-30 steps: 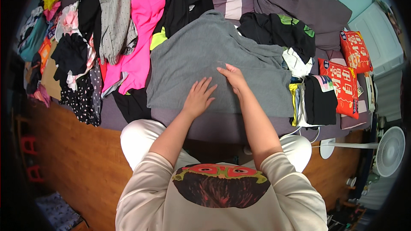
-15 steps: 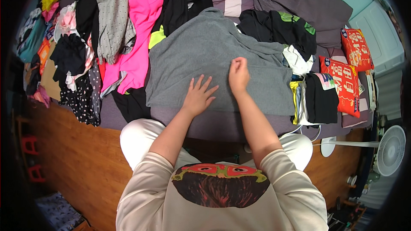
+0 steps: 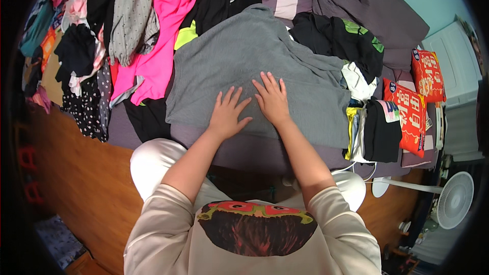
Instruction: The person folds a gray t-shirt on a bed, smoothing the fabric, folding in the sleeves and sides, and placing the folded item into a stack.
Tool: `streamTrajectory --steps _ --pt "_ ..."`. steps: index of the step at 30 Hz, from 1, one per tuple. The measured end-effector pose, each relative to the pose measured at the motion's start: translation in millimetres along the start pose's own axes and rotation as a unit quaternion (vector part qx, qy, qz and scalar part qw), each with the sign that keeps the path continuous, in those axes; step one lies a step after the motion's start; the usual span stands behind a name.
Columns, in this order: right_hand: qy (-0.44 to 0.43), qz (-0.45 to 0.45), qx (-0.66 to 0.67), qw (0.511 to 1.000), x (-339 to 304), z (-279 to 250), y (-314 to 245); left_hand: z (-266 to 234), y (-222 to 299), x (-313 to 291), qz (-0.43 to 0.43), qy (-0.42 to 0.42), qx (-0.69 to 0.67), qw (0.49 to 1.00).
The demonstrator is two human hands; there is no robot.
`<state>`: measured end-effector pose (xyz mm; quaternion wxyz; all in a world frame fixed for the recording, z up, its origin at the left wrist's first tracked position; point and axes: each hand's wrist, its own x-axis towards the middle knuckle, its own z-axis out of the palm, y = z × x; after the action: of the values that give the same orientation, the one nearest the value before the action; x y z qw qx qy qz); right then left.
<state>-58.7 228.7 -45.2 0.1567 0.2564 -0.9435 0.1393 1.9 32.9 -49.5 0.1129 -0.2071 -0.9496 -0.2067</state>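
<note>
Clothes crowd the bed (image 3: 239, 153), and a grey garment (image 3: 244, 61) lies spread at its near edge. Left hand (image 3: 226, 114) and right hand (image 3: 272, 99) rest open, flat, side by side on it, apparently smoothing it; folding likely needs an edge gripped.

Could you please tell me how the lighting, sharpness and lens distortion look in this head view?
Head view: even indoor light, no glare on the grey garment; both hands, left hand and right hand, look sharp; fisheye bends the bed edge, corners go black.
</note>
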Motion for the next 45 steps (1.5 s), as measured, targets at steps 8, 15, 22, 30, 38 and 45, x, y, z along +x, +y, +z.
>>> streamTrajectory --steps 8,15,22,30,38,45 --pt "0.074 0.049 0.083 0.993 -11.5 13.5 20.2 31.7 9.8 64.4 -0.143 0.126 -0.127 0.973" --pt "0.134 0.073 0.223 0.963 -9.2 12.1 37.9 41.6 2.0 68.5 -0.061 0.134 -0.174 0.974" --pt "0.185 0.186 0.221 0.939 12.0 3.0 59.3 55.5 2.3 68.2 -0.044 0.159 -0.199 0.966" --pt "0.095 0.121 0.25 0.956 49.9 8.3 49.3 54.1 1.5 67.3 -0.03 0.159 -0.221 0.962" --pt "0.03 0.079 0.207 0.975 51.7 11.8 60.3 56.2 1.5 65.3 -0.035 0.164 -0.226 0.96" --pt "-0.004 0.045 0.161 0.986 49.5 15.6 63.1 58.0 1.6 65.7 -0.034 0.166 -0.216 0.962"
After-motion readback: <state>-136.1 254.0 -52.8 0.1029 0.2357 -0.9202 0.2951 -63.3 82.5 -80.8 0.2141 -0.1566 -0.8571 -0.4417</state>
